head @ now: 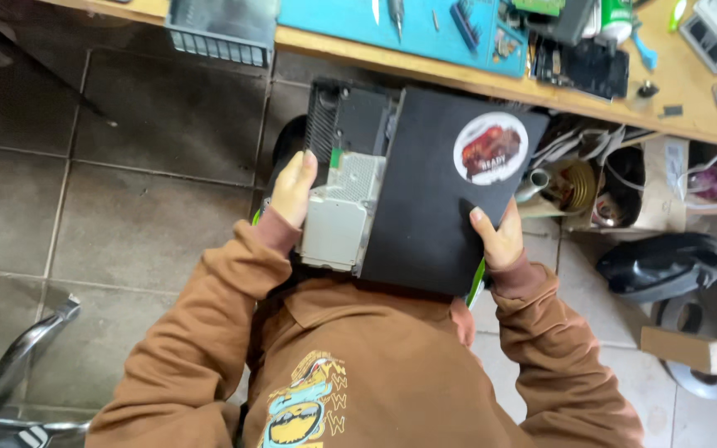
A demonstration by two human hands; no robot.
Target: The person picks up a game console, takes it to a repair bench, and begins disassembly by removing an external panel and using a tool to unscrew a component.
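I'm looking down at a black game console (425, 199), partly opened, held over the lap, just below the edge of the wooden surface (491, 83). Left hand (294, 189) is gripping the exposed side, fingers wrapped over the metal drive cage (338, 216) w/ the vented black chassis (346, 120) above it. Right hand (499, 239) is clamping the lower right corner of the flat black cover (437, 224), thumb on top. Both hands are closed on the console.

Handling, my guess: rigid, fairly heavy, top-heavy on the drive side. Cover is looking smooth, prob slippery; round sticker (491, 148) gives no grip. Sheet-metal edges could be sharp, internals fragile. Best hold = two opposite edges, as now, not the loose-looking cover alone.

Around: blue work mat (334, 21) w/ screwdriver tips and small parts, dark plastic basket (221, 33) at the surface's edge, a circuit board (582, 66) further right. Under the surface: open box of cables and a copper coil (574, 184), black helmet-like shell (661, 264) on the tile floor (126, 207), chair frame (22, 353) at left. Surface edge is sitting close above the console, limiting lift room.
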